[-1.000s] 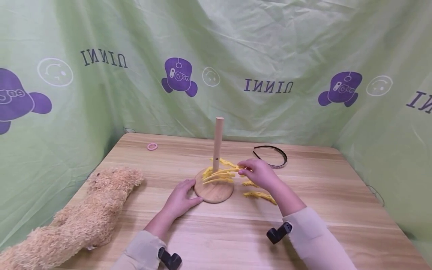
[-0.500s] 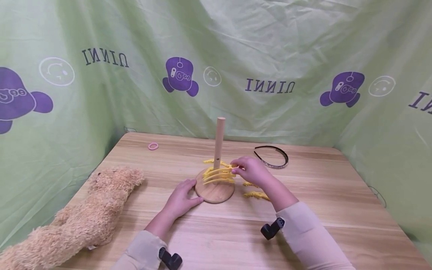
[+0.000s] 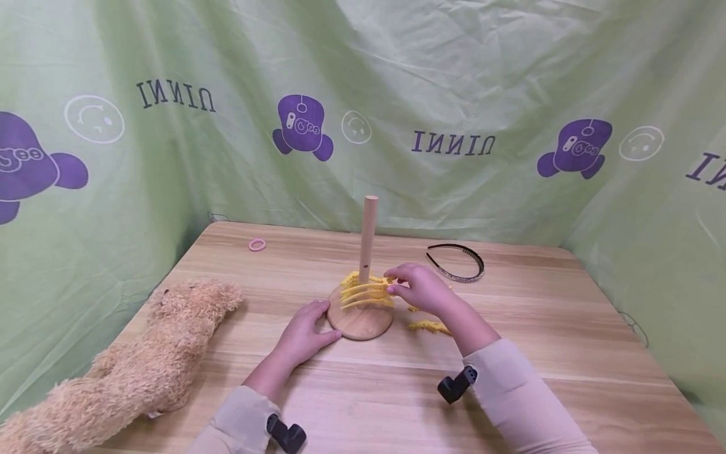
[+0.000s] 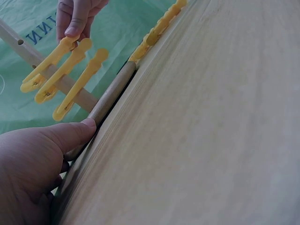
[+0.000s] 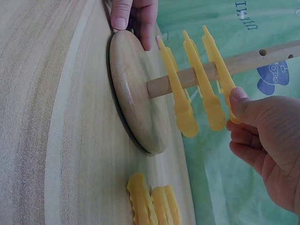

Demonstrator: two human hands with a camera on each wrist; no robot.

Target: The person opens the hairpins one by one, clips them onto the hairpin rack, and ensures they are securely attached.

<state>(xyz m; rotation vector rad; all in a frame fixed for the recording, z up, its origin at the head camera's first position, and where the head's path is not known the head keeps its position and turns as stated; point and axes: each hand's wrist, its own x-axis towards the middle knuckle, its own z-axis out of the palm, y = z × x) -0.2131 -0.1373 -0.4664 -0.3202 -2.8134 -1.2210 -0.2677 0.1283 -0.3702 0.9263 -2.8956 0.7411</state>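
A wooden stand has an upright post (image 3: 368, 236) on a round base (image 3: 363, 326). My left hand (image 3: 303, 334) grips the base's left edge, thumb at the front, fingers round the side. Several curved yellow plastic pieces surround the post; in the right wrist view two lower forked pieces (image 5: 202, 86) straddle it, one above the other. My right hand (image 3: 422, 291) pinches the thick end of the topmost yellow piece (image 5: 219, 65) between thumb and fingers, its prongs around the post. In the left wrist view this piece (image 4: 52, 57) sits just above the other two.
More yellow pieces (image 3: 429, 326) lie on the table (image 3: 363, 391) right of the stand, partly hidden by my right forearm. A black headband (image 3: 475, 255) lies at the back right, a pink ring (image 3: 257, 244) at the back left. A fluffy tan plush toy (image 3: 164, 353) fills the left side.
My right hand has moved left and slightly down, bringing the yellow piece from beside the post to around it. My left hand has kept its hold on the base.
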